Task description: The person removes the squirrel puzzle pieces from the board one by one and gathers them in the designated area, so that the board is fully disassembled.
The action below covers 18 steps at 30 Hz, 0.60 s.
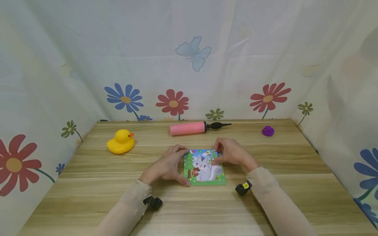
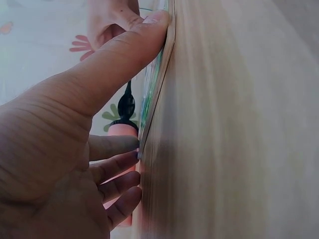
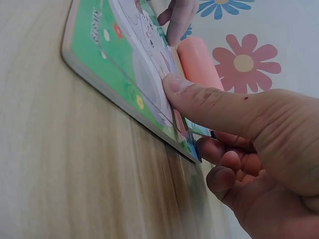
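A flat square jigsaw puzzle [image 1: 203,178] with a grey squirrel holding a nut on green ground lies on the table. My left hand [image 1: 170,164] spans its left side: the thumb [image 2: 149,30] is at the near left corner, the fingertips [image 2: 132,144] at the far edge. At the upper right corner, my right hand [image 1: 233,152] pinches the puzzle, its thumb [image 3: 179,87] on the printed face and the index finger at the edge. Cut lines run across the picture beside that thumb. The other right fingers are curled beyond the edge.
A yellow rubber duck [image 1: 121,142] stands at the left. Behind the puzzle lies a pink hand pump [image 1: 187,128] with a black nozzle, and a small purple duck [image 1: 268,131] sits at the back right. A flower-printed curtain [image 1: 189,82] encloses the wooden table [image 1: 189,209].
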Tool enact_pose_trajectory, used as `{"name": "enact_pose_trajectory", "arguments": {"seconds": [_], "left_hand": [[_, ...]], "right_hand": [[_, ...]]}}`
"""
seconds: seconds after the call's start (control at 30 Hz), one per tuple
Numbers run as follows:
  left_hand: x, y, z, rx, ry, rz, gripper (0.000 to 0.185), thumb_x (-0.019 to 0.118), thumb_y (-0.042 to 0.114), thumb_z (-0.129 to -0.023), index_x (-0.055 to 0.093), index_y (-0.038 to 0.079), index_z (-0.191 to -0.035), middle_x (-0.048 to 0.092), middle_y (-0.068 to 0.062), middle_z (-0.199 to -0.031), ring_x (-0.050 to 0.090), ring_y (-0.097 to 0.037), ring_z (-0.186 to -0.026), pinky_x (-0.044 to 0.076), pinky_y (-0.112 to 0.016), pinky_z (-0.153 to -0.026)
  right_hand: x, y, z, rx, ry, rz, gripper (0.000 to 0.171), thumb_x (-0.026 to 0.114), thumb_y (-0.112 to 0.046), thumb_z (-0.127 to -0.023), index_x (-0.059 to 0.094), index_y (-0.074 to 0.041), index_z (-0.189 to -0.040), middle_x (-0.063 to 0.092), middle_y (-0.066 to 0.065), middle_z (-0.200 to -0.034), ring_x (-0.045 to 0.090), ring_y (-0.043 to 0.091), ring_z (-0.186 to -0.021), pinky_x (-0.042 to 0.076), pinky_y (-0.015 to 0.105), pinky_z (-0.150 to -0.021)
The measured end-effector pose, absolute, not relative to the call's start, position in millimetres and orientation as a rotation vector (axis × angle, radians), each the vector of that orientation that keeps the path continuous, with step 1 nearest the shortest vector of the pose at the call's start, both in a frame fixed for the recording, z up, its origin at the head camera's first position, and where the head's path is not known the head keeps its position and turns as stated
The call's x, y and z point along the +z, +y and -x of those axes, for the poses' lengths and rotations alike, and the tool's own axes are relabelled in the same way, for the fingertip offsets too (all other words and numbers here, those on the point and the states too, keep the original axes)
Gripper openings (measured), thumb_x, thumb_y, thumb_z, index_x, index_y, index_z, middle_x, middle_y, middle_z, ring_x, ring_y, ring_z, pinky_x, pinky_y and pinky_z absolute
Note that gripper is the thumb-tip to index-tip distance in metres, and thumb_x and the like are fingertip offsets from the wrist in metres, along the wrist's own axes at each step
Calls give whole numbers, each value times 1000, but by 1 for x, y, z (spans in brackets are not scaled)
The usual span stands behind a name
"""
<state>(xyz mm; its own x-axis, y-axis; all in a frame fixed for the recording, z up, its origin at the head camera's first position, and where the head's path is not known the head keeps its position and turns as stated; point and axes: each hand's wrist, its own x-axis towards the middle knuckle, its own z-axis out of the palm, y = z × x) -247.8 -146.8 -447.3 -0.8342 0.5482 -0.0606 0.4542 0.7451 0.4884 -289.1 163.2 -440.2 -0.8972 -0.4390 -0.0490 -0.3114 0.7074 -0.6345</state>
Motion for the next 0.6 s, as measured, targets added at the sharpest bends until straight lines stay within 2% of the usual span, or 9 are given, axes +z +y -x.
{"name": "enact_pose_trajectory", "arguments": {"seconds": [0.23, 0.43, 0.6], "left_hand": [[-450, -148, 248, 686, 2745, -801, 135, 108, 58, -62, 45, 5, -168, 40, -12, -171, 34, -35, -160, 28, -59, -134], [-449, -149, 248, 690, 2748, -799, 136, 109, 58, -61, 45, 5, -169, 40, -12, -172, 34, -35, -160, 27, -60, -134], [-449, -148, 249, 694, 2745, -812, 136, 108, 59, -62, 44, 4, -169, 40, -13, -172, 34, -35, -160, 28, -60, -134]], "right_hand": [[-440, 163, 286, -1003, 2686, 651, 61, 103, -22, -81, 65, -9, -128, 68, 6, -104, 60, 22, -93, 52, 37, -85], [-440, 164, 285, -1011, 2651, 630, 46, 100, -22, -86, 76, -12, -123, 68, 5, -103, 60, 22, -93, 54, 37, -84], [-440, 168, 286, -1043, 2618, 647, 44, 98, -17, -88, 78, -9, -127, 69, 5, -104, 61, 20, -92, 55, 34, -82]]}}
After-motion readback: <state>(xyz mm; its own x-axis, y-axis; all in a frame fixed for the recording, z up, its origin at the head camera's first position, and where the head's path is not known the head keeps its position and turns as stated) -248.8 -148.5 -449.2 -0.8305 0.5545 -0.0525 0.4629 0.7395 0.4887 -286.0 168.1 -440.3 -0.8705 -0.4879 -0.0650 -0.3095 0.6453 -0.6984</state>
